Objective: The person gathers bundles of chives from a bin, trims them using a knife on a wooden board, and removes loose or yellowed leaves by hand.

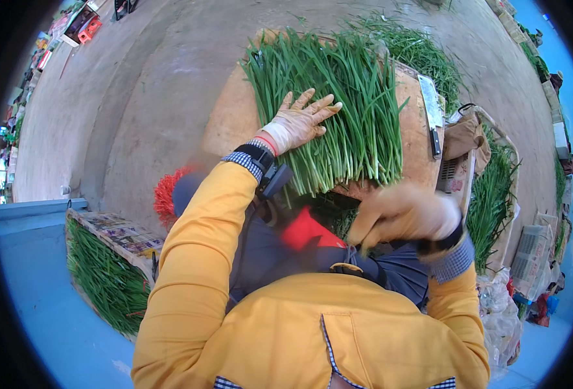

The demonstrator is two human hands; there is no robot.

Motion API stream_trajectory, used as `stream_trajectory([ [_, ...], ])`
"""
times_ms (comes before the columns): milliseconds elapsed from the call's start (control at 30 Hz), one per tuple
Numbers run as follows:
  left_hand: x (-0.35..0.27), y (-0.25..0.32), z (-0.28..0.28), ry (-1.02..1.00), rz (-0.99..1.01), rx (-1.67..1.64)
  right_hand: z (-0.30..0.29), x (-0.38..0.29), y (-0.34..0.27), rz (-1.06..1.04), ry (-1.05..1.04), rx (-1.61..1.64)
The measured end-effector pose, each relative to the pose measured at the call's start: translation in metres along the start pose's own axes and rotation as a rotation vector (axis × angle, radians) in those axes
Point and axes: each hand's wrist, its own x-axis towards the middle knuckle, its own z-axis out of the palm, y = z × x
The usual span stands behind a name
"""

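Note:
A thick layer of garlic chives (335, 107) is spread over a wooden board (228, 116), their pale cut ends towards me. My left hand (303, 121), in a thin glove, rests on the leaves at the left with its fingers apart. Motion blur covers my right hand (403, 214), also gloved, above my lap in front of the board's near edge; whether it holds anything cannot be made out. A cleaver (431, 107) with a black handle lies along the board's right edge.
Loose green trimmings (413, 48) are heaped beyond the board. To the right, a crate (493, 209) holds more greens, with a brown cloth (466, 138) over its corner. Another crate of greens (106, 272) stands at my left. A red fibre bundle (170, 192) is beside my left knee.

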Motion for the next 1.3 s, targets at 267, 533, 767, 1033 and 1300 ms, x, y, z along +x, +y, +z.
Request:
stream_trajectory([
  [267, -0.032, -0.008, 0.017, 0.356, -0.308, -0.039, -0.048, 0.031, 0.068, 0.032, 1.162, 0.464],
  [533, -0.041, -0.023, 0.061, 0.714, -0.425, -0.658, -0.017, 0.068, 0.141, 0.536, 1.137, -0.423],
  [767, -0.039, -0.025, 0.071, 0.772, -0.37, -0.572, 0.025, 0.071, 0.118, -0.057, 1.152, -0.54],
  [1033, -0.039, -0.024, 0.063, 0.742, -0.37, -0.55, 0.051, 0.12, 0.116, 0.405, 0.845, -0.686],
  [1300, -0.036, 0.011, 0.042, 0.365, -0.524, -0.402, 0.054, 0.113, 0.145, 0.195, 0.915, -0.502],
])
